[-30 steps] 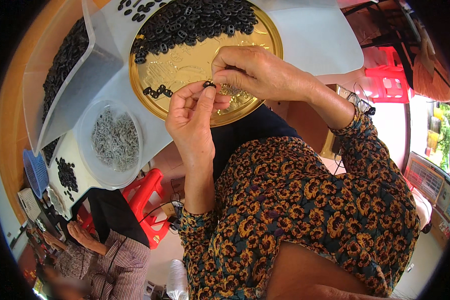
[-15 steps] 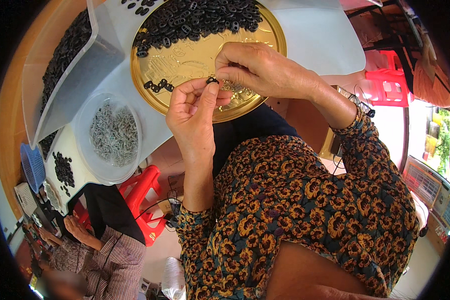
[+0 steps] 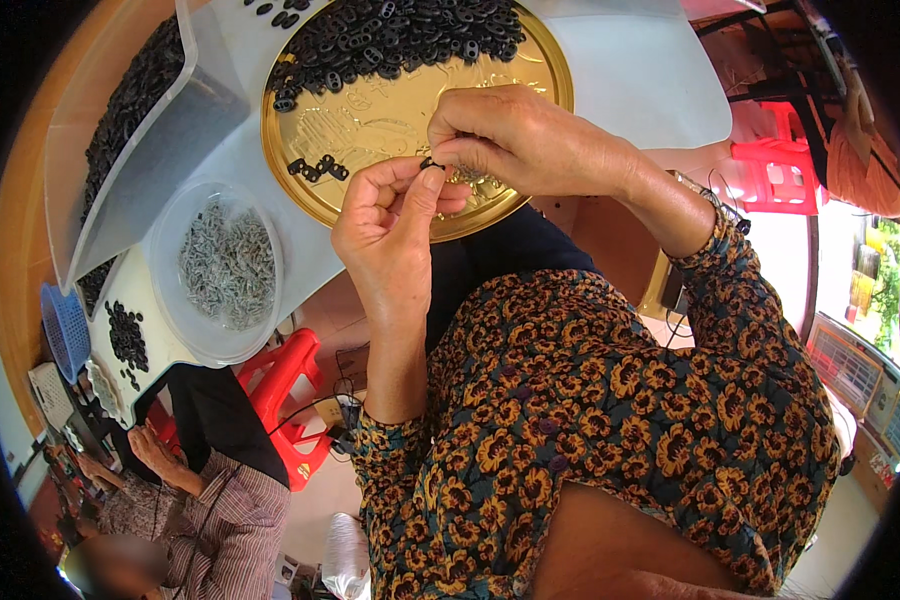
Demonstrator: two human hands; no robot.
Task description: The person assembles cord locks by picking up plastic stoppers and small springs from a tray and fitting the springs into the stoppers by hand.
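My left hand (image 3: 390, 225) pinches a small black oval plastic piece (image 3: 431, 164) between thumb and fingers, low over the round gold tray (image 3: 370, 125). My right hand (image 3: 520, 140) meets it there, thumb and forefinger pressed together right against the piece; whatever they grip is hidden. Behind both hands, a heap of black two-hole plastic pieces (image 3: 400, 38) covers the tray's far side. Several more black pieces (image 3: 317, 168) lie apart at the tray's left. Tiny shiny metal parts (image 3: 485, 183) are partly visible under my right hand.
Left of the tray stands a round clear tub (image 3: 162, 305) of small grey metal parts. Beyond it is a large translucent bin (image 3: 195, 110) of black pieces. A blue basket (image 3: 65, 330), red stools (image 3: 290, 400) and a seated co-worker (image 3: 230, 520) are at the left.
Both hands stay together, with only a slight shift of the fingers at the black piece. The co-worker at lower left has moved a little.
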